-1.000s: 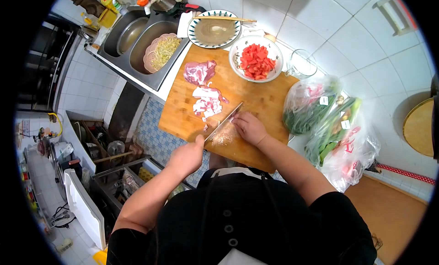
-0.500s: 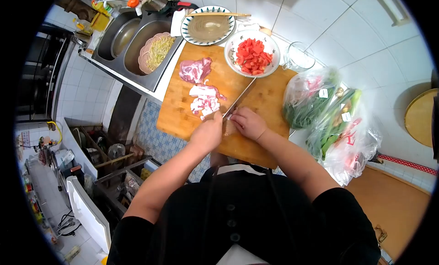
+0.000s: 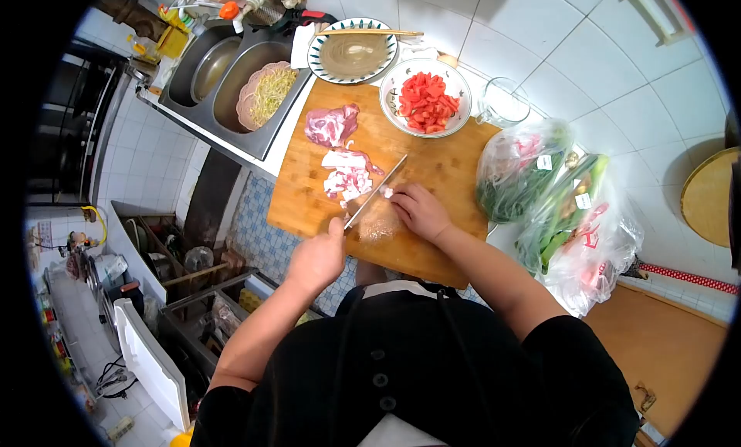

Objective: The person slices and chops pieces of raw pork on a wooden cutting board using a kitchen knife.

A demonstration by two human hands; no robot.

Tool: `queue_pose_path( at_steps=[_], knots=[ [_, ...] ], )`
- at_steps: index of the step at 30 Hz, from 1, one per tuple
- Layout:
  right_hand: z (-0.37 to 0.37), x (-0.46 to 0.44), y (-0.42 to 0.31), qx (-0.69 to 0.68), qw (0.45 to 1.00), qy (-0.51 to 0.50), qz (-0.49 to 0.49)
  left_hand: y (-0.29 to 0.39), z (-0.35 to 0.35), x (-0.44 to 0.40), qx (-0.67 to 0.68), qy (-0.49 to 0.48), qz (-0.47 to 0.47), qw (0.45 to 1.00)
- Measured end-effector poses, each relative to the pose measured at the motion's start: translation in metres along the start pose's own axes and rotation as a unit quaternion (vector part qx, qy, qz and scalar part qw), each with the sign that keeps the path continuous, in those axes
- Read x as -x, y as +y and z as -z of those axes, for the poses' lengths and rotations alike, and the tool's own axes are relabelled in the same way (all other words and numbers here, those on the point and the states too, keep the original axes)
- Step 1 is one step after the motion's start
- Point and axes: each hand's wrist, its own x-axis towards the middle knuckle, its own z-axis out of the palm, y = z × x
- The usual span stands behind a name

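Note:
My left hand [image 3: 318, 254] is closed around the handle of a kitchen knife [image 3: 384, 178], whose blade slants up and right over the wooden cutting board [image 3: 301, 204]. My right hand [image 3: 421, 210] is at the blade's right side, fingers curled, with a small pale piece of meat [image 3: 387, 192] at its fingertips. Between knife and right hand lies a glossy, pale brown patch [image 3: 377, 222]; I cannot tell what it is. Left of the blade sit cut pieces of fatty meat [image 3: 347, 175]. A larger chunk of raw meat [image 3: 332, 124] rests above them.
A bowl of cut tomatoes [image 3: 426, 102] stands on the board's far edge. Beside it are a patterned plate [image 3: 317, 50] with chopsticks [image 3: 370, 32] and a glass cup [image 3: 503, 101]. Bagged green vegetables [image 3: 532, 177] lie right. A basket of bean sprouts [image 3: 272, 92] sits in the sink [image 3: 224, 119].
My left hand has drawn the knife down and left, away from the tomato bowl. My right hand has stayed almost where it was.

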Motion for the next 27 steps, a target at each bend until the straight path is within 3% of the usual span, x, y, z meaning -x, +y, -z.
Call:
queue_pose_path(
  at_steps=[9,12,15,25,27],
  knots=[
    [-0.002,-0.005,-0.001,0.005,1.000,0.012,-0.015,0.011,0.007,0.001,0.026,-0.052,0.008,0.998],
    [-0.005,0.000,0.000,0.013,1.000,-0.007,-0.008,0.012,-0.025,-0.039,0.069,0.016,-0.039,0.997],
    [-0.001,-0.004,0.000,0.017,1.000,-0.019,-0.009,0.025,-0.020,-0.061,0.068,0.019,-0.052,0.996],
    [0.003,-0.010,-0.003,0.009,1.000,0.020,-0.014,0.000,-0.014,-0.003,0.052,-0.030,0.044,0.997],
    [0.002,-0.009,-0.003,0.019,0.999,0.034,-0.028,-0.024,-0.029,0.010,-0.019,0.013,0.010,1.000]
  ],
)
